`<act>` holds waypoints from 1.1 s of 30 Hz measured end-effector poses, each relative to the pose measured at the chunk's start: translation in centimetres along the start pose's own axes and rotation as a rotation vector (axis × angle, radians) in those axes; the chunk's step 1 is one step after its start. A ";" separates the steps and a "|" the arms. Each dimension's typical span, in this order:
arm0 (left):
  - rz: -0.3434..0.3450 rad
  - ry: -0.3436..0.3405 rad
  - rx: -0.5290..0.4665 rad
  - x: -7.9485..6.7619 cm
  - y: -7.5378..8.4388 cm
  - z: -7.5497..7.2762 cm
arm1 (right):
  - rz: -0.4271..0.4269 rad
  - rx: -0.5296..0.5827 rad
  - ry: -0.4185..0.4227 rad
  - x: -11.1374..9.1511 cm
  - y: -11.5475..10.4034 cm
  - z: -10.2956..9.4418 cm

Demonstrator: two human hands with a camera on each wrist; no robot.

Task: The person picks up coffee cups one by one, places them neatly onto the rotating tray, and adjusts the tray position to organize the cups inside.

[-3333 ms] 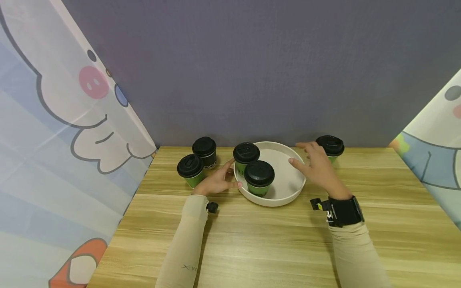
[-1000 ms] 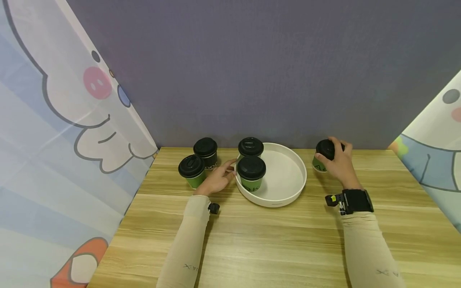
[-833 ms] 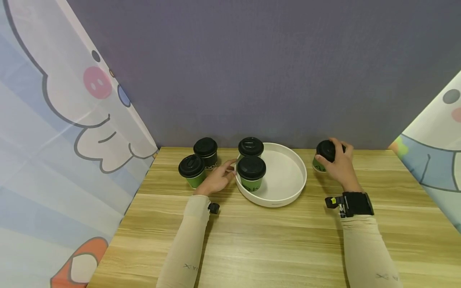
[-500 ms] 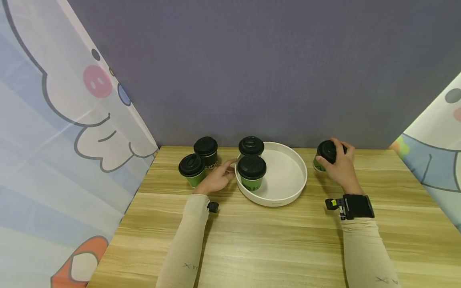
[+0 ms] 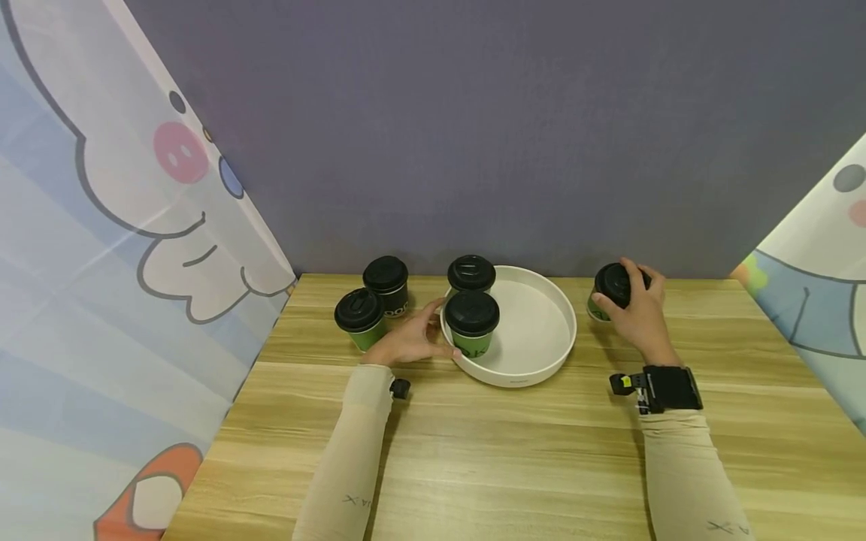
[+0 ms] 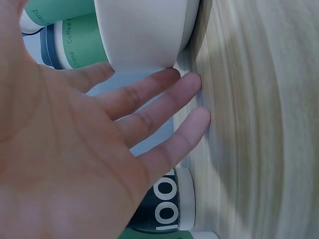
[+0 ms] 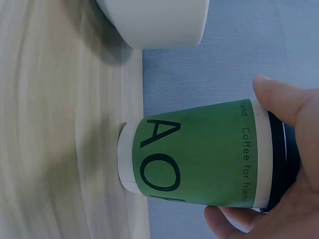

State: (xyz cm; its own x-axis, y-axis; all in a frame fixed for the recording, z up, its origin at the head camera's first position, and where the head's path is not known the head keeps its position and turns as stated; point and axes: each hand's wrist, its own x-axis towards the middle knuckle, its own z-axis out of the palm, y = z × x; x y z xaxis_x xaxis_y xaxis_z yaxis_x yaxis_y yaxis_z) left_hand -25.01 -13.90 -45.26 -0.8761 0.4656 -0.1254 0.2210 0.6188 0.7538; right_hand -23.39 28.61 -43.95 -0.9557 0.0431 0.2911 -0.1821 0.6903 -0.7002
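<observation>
My right hand (image 5: 639, 312) grips a green paper coffee cup (image 7: 199, 154) around its black lid, thumb on one side and fingers on the other. The cup stands upright right of the round white tray (image 5: 534, 364), its base at the tabletop. My left hand (image 5: 409, 342) is at the tray's left side, fingers extended and spread along the outer wall, thumb at the front-left rim. Two lidded cups stand inside the tray's left part: a green front cup (image 5: 472, 330) and a rear cup (image 5: 471, 274) partly hidden behind it.
Left of the tray a black cup (image 5: 387, 285) and a green cup (image 5: 361, 321) stand close together, near my left wrist. A grey partition (image 5: 473, 150) rises along the back edge of the wooden table (image 5: 514, 466). Printed cloths hang at both sides.
My right hand has moved from the tray's right rim to the cup at the right and taken hold of it. My left thumb has swung out to the tray's front-left rim. Tray cups sit slightly farther back.
</observation>
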 end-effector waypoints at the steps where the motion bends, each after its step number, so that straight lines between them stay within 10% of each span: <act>1: -0.003 0.001 0.001 0.0 0.1 0.0 | -0.002 0.001 0.001 0.0 0.0 0.0; 33: -0.001 -0.009 -0.006 0.1 0.1 0.3 | -0.069 0.068 0.096 -0.6 -4.3 -1.5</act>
State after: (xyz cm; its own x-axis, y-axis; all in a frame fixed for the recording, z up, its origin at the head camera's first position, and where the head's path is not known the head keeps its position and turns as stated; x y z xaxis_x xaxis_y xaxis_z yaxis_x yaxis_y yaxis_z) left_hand -24.94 -13.61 -45.32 -0.8725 0.4707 -0.1314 0.2180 0.6156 0.7573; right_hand -21.70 26.69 -40.13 -0.9143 0.0688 0.3991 -0.2650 0.6435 -0.7181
